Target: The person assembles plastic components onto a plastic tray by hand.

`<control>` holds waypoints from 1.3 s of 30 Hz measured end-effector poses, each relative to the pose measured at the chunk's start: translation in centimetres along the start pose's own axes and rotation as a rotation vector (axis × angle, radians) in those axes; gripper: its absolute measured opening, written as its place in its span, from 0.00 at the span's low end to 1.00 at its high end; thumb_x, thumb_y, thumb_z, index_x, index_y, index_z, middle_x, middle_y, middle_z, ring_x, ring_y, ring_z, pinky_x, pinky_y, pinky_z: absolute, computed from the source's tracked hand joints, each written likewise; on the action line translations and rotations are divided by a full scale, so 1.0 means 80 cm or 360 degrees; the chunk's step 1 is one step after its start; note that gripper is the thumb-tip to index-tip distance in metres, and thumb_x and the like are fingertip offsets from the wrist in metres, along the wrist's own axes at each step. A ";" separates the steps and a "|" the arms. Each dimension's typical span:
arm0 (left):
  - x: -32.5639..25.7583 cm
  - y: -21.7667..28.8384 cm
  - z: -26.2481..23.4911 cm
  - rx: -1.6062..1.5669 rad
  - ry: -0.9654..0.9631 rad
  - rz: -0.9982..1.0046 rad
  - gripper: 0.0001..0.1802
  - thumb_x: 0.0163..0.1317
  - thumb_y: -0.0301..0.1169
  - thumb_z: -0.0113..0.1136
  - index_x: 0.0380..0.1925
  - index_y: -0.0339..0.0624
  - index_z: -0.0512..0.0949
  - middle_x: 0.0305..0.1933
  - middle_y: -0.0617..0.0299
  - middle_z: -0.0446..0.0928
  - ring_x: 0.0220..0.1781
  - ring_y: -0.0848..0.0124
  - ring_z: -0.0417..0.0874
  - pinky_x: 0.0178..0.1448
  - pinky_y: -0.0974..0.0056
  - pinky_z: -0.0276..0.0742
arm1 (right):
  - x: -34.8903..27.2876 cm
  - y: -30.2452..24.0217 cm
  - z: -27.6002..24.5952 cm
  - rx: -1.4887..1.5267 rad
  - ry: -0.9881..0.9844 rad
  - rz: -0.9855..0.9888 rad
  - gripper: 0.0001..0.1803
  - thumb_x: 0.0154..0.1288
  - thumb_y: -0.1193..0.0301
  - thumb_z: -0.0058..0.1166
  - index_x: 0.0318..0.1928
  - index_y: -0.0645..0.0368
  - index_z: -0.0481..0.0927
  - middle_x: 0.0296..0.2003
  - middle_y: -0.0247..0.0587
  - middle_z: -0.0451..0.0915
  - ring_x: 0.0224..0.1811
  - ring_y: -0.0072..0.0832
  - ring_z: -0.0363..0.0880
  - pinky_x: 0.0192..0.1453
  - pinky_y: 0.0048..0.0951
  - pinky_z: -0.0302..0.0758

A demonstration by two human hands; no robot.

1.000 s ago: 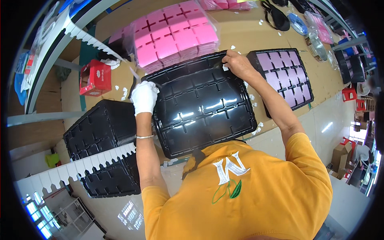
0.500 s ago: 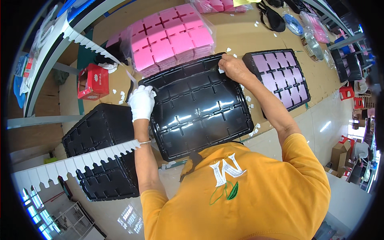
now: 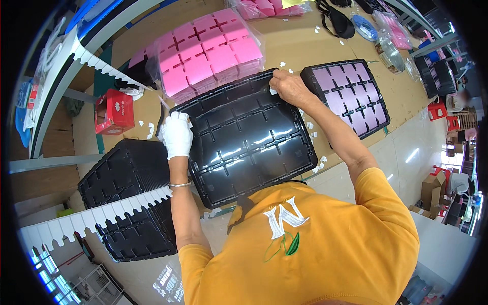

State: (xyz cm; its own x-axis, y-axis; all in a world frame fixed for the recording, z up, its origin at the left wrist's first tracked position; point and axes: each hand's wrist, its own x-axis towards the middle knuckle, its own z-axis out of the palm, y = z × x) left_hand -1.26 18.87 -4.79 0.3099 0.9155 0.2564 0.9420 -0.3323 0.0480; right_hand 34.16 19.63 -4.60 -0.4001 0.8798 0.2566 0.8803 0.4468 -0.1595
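A black plastic tray [image 3: 249,147] with raised cross-shaped ridges lies in front of me on the table. My left hand [image 3: 176,136], in a white glove, is closed at its far left corner; the fingertips are partly hidden. At the far right corner, my bare right hand [image 3: 291,87] pinches the rim. A small white piece [image 3: 273,92] shows just under those fingers; whether they hold it, I cannot tell. One white strip with toothed edges [image 3: 114,69] runs down toward my glove. Another toothed white strip [image 3: 96,216] reaches my left forearm by the bracelet.
Pink cross-slotted sheets [image 3: 208,53] are stacked beyond the tray. A black tray with lilac inserts [image 3: 351,94] lies right. Stacked black trays [image 3: 127,178] stand left, below a red box [image 3: 115,112]. Small white pieces [image 3: 314,127] litter the brown table [image 3: 401,99]. A metal frame [image 3: 53,96] rises at left.
The whole view has shifted slightly, so the table things appear a little farther left. Both hands remain at the same corners of the black tray.
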 end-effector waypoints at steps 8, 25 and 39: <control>-0.008 0.002 0.003 0.0063 0.0020 0.0019 0.05 0.49 0.25 0.55 0.28 0.44 0.76 0.32 0.57 0.72 0.36 0.59 0.74 0.41 0.54 0.68 | 0.001 0.008 -0.001 0.0044 -0.0031 -0.0025 0.11 0.50 0.81 0.49 0.36 0.60 0.77 0.35 0.43 0.72 0.43 0.39 0.74 0.45 0.37 0.74; -0.050 -0.026 -0.053 0.0551 0.0036 -0.0621 0.10 0.54 0.31 0.56 0.37 0.44 0.79 0.36 0.56 0.74 0.39 0.58 0.77 0.40 0.57 0.75 | -0.002 0.018 0.013 0.0388 0.0009 0.0021 0.09 0.54 0.77 0.53 0.37 0.57 0.81 0.32 0.43 0.72 0.41 0.41 0.75 0.45 0.38 0.73; -0.068 0.001 -0.056 0.0123 0.0202 -0.0577 0.16 0.51 0.22 0.54 0.42 0.41 0.79 0.45 0.54 0.77 0.44 0.56 0.79 0.48 0.58 0.75 | 0.003 0.025 -0.012 0.0272 -0.0102 0.0155 0.07 0.52 0.72 0.56 0.34 0.57 0.81 0.32 0.42 0.75 0.42 0.39 0.76 0.46 0.36 0.74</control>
State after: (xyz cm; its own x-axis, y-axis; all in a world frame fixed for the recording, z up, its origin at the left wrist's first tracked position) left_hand -3.44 12.88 -1.86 -0.0585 0.9334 0.3539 0.9959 0.0300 0.0856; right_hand 36.03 20.58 -3.93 -0.3352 0.9263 0.1720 0.8618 0.3752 -0.3413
